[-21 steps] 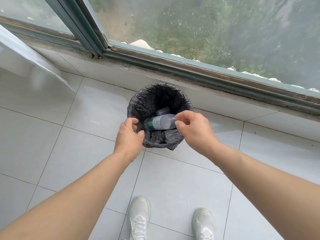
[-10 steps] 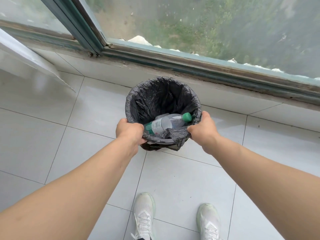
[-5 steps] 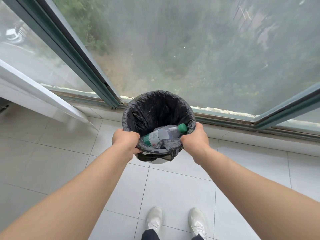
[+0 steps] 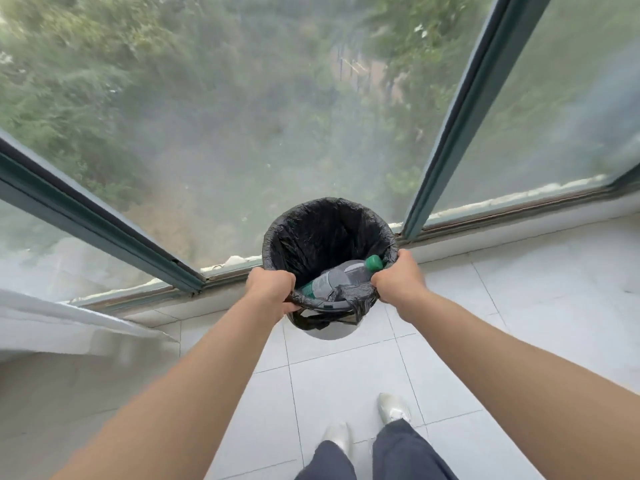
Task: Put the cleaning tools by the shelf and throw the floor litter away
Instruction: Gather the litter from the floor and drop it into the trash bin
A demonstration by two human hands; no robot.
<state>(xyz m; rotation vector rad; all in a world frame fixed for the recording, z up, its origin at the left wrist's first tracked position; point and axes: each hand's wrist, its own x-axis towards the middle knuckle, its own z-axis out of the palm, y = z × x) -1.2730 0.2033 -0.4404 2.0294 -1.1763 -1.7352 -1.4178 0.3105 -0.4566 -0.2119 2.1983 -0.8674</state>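
Two bare hands hold a small round waste bin (image 4: 325, 333) out in front of you, above a floor of pale tiles (image 4: 346, 375). Your left hand (image 4: 272, 289) grips the near-left part of the rim, fingers curled close together over the edge, their tips hidden behind it. Your right hand (image 4: 398, 280) grips the near-right part of the rim in the same way, fingers curled and pressed against each other, with the liner bunched under them.

The bin is lined with a black plastic bag (image 4: 322, 237). Its loose edge folds over the near rim and hangs in crumpled folds between your hands; below it the bin's grey body shows.

Inside the bin lies a clear plastic bottle (image 4: 337, 278), tilted. Its green cap (image 4: 374, 262) points up and to the right, just beside your right hand. The labelled end, with a green band, sits lower and to the left, near your left hand.

On the far side of the bin a large window (image 4: 242, 133) fills the top of the view, with blurred green plants behind hazy glass. A dark left frame bar (image 4: 97, 220) slants across it, and a right frame bar (image 4: 460, 109) rises on the other side.

At the near edge you see dark trouser legs (image 4: 405, 452) and pale shoes (image 4: 393, 407) on the tiles. A white surface (image 4: 52, 327) runs along the left, too blurred to name.
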